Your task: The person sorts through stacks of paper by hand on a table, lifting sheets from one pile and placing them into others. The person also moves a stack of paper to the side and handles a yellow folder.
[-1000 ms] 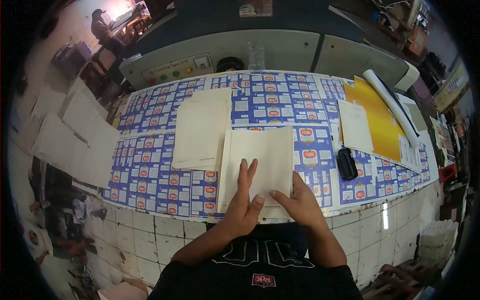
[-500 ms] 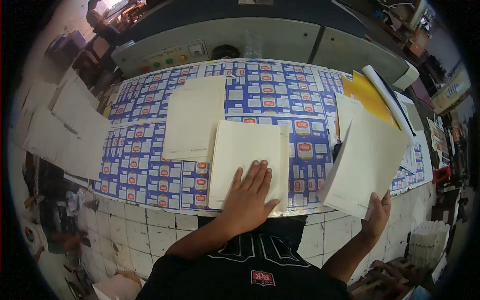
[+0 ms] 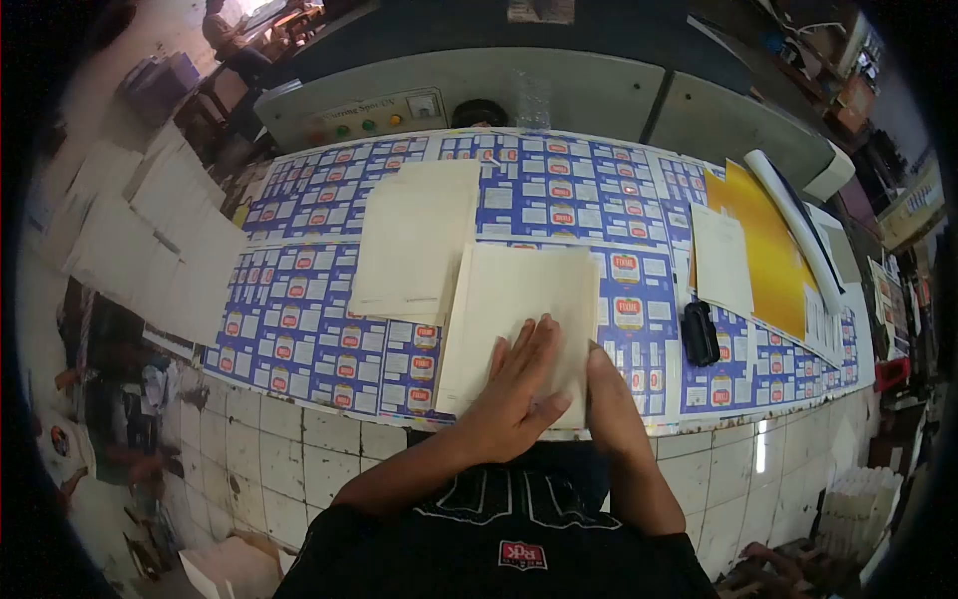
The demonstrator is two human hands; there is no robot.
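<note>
A stack of cream paper sheets (image 3: 524,285) lies near the front edge of the table. My left hand (image 3: 519,389) rests flat on it, fingers spread toward the far side. My right hand (image 3: 614,404) stands on edge against the stack's right side, its fingers mostly hidden from view; whether they grip a sheet cannot be made out. Another pile of cream sheets (image 3: 414,240) lies just beyond to the left, its lower right corner beside the stack. A smaller cream sheet (image 3: 721,260) lies farther right.
Blue printed sheets (image 3: 299,329) cover the table. At the right are a black object (image 3: 700,334), yellow sheets (image 3: 768,260) and a white roll (image 3: 798,230). White paper piles (image 3: 150,240) stand left. A grey machine (image 3: 589,95) borders the far side; a person (image 3: 228,35) is at the back left.
My right hand has moved left to the stack's edge, and the folded cream sheets it held at the right are no longer there. The black object is now uncovered. The view has shifted slightly.
</note>
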